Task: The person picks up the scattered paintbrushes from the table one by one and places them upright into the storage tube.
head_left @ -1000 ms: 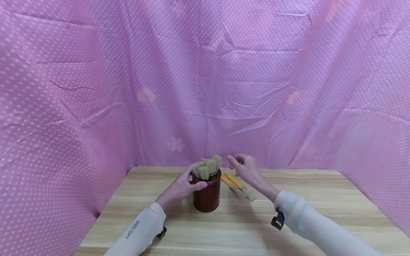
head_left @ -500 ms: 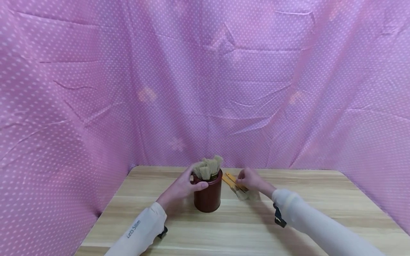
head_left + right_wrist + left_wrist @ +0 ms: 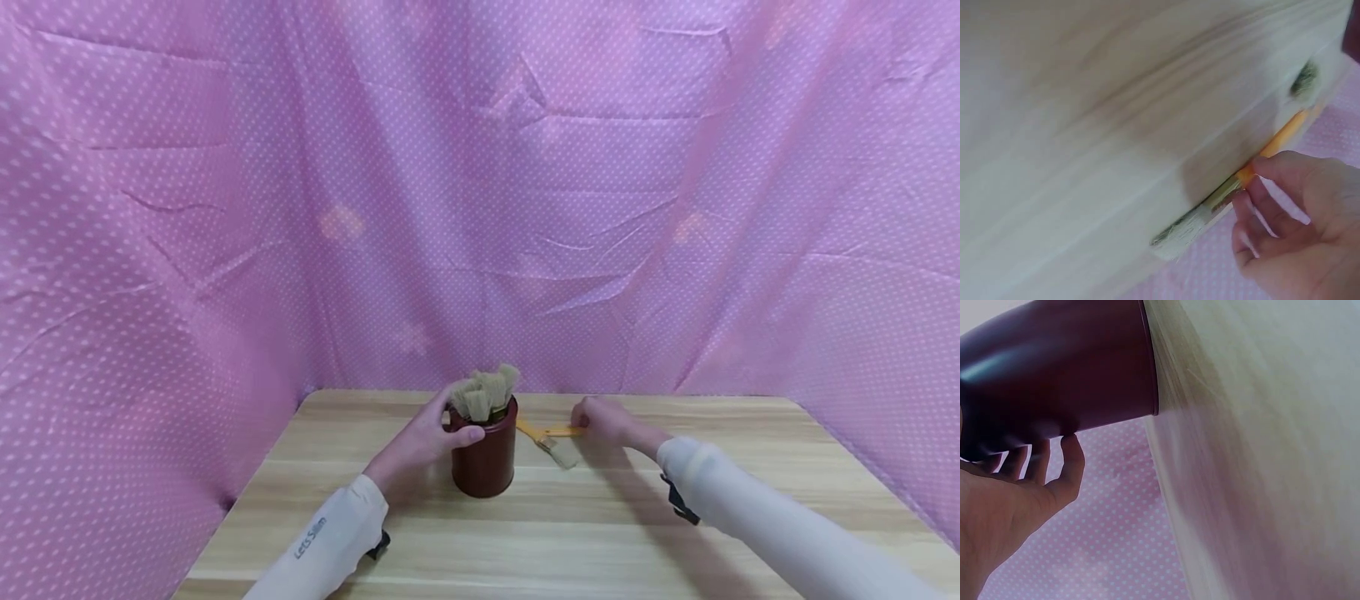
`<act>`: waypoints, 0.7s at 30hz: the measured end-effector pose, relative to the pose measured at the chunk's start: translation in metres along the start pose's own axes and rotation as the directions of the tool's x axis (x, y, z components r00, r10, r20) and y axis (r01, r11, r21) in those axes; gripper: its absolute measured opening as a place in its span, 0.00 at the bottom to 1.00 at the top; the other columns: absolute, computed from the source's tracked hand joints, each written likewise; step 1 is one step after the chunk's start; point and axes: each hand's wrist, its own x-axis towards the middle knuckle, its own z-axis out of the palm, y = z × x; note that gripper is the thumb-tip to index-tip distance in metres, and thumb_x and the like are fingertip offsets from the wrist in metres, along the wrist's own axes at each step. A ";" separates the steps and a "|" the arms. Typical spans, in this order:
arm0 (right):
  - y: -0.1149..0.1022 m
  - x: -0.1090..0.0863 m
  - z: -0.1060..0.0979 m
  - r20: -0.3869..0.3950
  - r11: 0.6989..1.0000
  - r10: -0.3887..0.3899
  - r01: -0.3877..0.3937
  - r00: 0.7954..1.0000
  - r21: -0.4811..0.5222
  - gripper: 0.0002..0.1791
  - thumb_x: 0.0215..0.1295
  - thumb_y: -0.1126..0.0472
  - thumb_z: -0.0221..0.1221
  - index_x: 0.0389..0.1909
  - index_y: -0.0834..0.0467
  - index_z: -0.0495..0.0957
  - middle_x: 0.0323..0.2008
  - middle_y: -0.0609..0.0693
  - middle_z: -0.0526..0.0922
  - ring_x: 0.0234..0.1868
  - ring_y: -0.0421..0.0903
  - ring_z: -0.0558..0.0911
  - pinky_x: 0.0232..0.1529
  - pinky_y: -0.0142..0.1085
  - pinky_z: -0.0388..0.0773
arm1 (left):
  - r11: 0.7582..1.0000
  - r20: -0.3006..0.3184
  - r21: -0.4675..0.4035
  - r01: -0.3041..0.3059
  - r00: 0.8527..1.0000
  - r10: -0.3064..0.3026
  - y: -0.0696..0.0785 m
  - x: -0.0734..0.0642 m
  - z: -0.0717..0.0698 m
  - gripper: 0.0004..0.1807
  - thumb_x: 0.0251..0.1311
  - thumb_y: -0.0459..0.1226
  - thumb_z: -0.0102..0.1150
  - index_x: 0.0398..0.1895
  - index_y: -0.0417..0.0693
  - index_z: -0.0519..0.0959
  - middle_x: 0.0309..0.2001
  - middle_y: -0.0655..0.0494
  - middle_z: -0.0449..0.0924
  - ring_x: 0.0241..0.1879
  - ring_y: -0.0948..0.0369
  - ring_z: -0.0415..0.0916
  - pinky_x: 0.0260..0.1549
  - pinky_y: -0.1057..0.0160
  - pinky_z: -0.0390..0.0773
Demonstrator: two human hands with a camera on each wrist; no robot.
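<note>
My left hand (image 3: 427,431) grips the upper part of a dark red can (image 3: 483,465), thumb at the front near the rim. In the left wrist view its fingertips (image 3: 1070,442) touch the wall of the can. Several paintbrushes (image 3: 483,393) stand in it, pale bristles up. On the right, my right hand (image 3: 606,422) pinches a paintbrush (image 3: 1282,134) with an orange handle, near its metal ferrule. Its pale bristles (image 3: 1179,236) point away from the can, low over the table. A second paintbrush (image 3: 549,444) lies between the can and my right hand.
Both hands work over a light wooden table (image 3: 540,542). A pink polka-dot cloth (image 3: 480,183) hangs behind the table and along its sides. Black straps (image 3: 678,500) with small devices sit at both wrists.
My right hand has come down onto the two loose paintbrushes, taken hold of one and turned it, shifting right. The left hand has stayed on the can.
</note>
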 end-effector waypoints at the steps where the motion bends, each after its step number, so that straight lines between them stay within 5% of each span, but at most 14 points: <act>1: 0.003 -0.003 -0.002 -0.008 0.999 -0.018 0.018 1.000 -0.044 0.06 0.49 0.74 0.64 0.24 0.60 0.82 0.23 0.51 0.79 0.24 0.43 0.73 0.24 0.34 0.71 | 1.000 -0.001 0.009 0.004 1.000 -0.004 0.000 0.000 0.000 0.41 0.50 0.54 0.65 0.66 0.78 0.53 0.62 0.71 0.58 0.62 0.65 0.56 0.56 0.52 0.62; 7: 0.017 -0.023 -0.013 -0.055 0.973 -0.038 0.025 0.998 -0.230 0.07 0.45 0.71 0.67 0.24 0.56 0.83 0.25 0.49 0.78 0.28 0.47 0.76 0.28 0.41 0.74 | 0.999 0.001 0.031 -0.012 1.000 0.012 -0.002 -0.001 -0.001 0.41 0.51 0.54 0.64 0.66 0.77 0.52 0.63 0.68 0.59 0.62 0.62 0.55 0.56 0.49 0.61; 11: 0.012 -0.028 -0.015 -0.099 0.950 0.133 -0.155 0.986 -0.270 0.07 0.48 0.69 0.65 0.19 0.57 0.78 0.18 0.46 0.74 0.20 0.45 0.73 0.20 0.39 0.72 | 1.000 0.000 0.022 -0.003 1.000 0.003 -0.004 -0.002 -0.002 0.42 0.51 0.55 0.64 0.67 0.76 0.52 0.64 0.66 0.57 0.63 0.59 0.54 0.56 0.47 0.61; 13: 0.007 -0.029 -0.014 -0.089 0.933 0.282 -0.294 0.955 -0.206 0.10 0.54 0.61 0.64 0.18 0.55 0.75 0.16 0.45 0.71 0.17 0.43 0.70 0.17 0.37 0.68 | 1.000 -0.004 0.016 0.004 1.000 -0.003 -0.005 -0.002 -0.002 0.42 0.50 0.55 0.64 0.67 0.76 0.52 0.64 0.66 0.56 0.63 0.58 0.54 0.56 0.46 0.61; 16: 0.002 -0.029 -0.012 -0.038 0.878 0.472 -0.474 0.881 -0.064 0.16 0.57 0.52 0.62 0.17 0.55 0.71 0.14 0.46 0.68 0.15 0.42 0.65 0.14 0.36 0.63 | 1.000 -0.014 0.010 0.011 1.000 -0.011 -0.004 -0.002 -0.002 0.42 0.50 0.55 0.64 0.66 0.78 0.52 0.64 0.67 0.56 0.63 0.58 0.54 0.56 0.46 0.61; 19: 0.002 -0.032 -0.010 -0.006 0.819 0.571 -0.569 0.821 0.079 0.18 0.53 0.53 0.65 0.16 0.55 0.68 0.13 0.45 0.65 0.14 0.40 0.62 0.14 0.33 0.61 | 1.000 -0.004 -0.006 0.012 1.000 -0.013 -0.004 -0.001 -0.001 0.42 0.50 0.55 0.64 0.66 0.78 0.53 0.64 0.69 0.56 0.63 0.60 0.55 0.56 0.48 0.61; 21: 0.003 -0.036 -0.009 -0.019 0.800 0.589 -0.580 0.808 0.153 0.19 0.50 0.57 0.67 0.12 0.55 0.67 0.10 0.43 0.64 0.12 0.39 0.61 0.13 0.31 0.59 | 1.000 0.000 -0.015 0.016 1.000 -0.016 -0.003 -0.001 0.000 0.41 0.50 0.55 0.64 0.66 0.78 0.53 0.64 0.69 0.57 0.62 0.61 0.55 0.56 0.48 0.61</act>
